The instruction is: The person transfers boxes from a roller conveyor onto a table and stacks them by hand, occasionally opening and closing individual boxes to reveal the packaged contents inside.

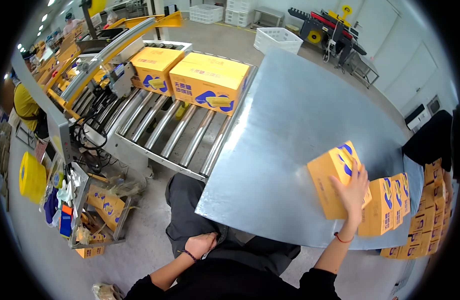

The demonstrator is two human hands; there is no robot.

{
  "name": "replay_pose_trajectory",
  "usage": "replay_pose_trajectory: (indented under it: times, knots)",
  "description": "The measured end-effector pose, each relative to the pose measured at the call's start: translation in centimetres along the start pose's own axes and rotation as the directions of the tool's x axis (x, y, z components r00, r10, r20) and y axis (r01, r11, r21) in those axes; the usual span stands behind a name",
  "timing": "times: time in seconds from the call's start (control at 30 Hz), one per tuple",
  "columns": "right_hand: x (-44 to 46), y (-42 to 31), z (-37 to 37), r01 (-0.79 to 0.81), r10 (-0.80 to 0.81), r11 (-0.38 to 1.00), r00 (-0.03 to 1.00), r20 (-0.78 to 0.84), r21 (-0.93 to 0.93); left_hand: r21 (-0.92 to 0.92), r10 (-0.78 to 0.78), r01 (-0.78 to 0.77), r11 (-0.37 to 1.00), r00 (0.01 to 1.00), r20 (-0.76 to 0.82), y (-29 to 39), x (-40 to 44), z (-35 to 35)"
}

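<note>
Plainly, we see the right grip [351, 189] spread wide, its thumb and fingers apart and laid over a yellow carton [322, 184] with blue print. That carton is on the metal surface [285, 125], toward the near right side, just beside a row of three similar cartons [372, 216]; we cannot tell whether they touch. The left grip [201, 245] rests curled closed on dark trousers [187, 205], and we cannot tell whether anything is inside it. Ahead of us to the left, two cartons [207, 77] stand on a roller conveyor [173, 135]. At the far right, we find stacked cartons [425, 227] near another person [429, 137].
</note>
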State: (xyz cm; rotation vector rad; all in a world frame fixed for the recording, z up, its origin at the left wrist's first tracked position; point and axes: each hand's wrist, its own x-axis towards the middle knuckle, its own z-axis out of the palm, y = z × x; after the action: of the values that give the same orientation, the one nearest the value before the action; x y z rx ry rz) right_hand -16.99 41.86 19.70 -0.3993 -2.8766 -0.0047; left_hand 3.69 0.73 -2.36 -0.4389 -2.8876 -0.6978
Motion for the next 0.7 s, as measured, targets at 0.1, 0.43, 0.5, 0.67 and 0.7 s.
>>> replay_pose_trajectory:
  times: [0.1,0.43,0.5,0.67,0.7]
  knots:
    - [-2.0,6.8,-0.4,-0.213,0.213,0.977,0.972,0.098,-0.01,-0.012,-0.002,0.002,1.0,0.999,0.046,-0.2,0.0,0.1]
    - [-2.2,15.6,-0.3,-0.329,0.336,0.942,0.932,0.138,-0.07,-0.039,-0.026,0.028,0.999,0.998,0.051,-0.6,-0.2,0.6]
    - [-0.6,16.5,1.3,-0.336,0.35,0.935,0.923,0.162,-0.111,-0.05,-0.012,0.014,0.999,0.999,0.044,-0.7,0.0,0.4]
    - [3.9,0.5,2.6,0.198,-0.167,0.909,0.979,-0.116,0.367,-0.04,0.007,-0.007,0.999,1.0,0.012,-0.9,-0.3,1.1]
    - [5.1,-3.2,3.2,0.296,-0.244,0.794,0.955,-0.167,0.532,-0.034,0.018,-0.018,0.999,1.0,0.008,-1.0,-0.5,1.2]
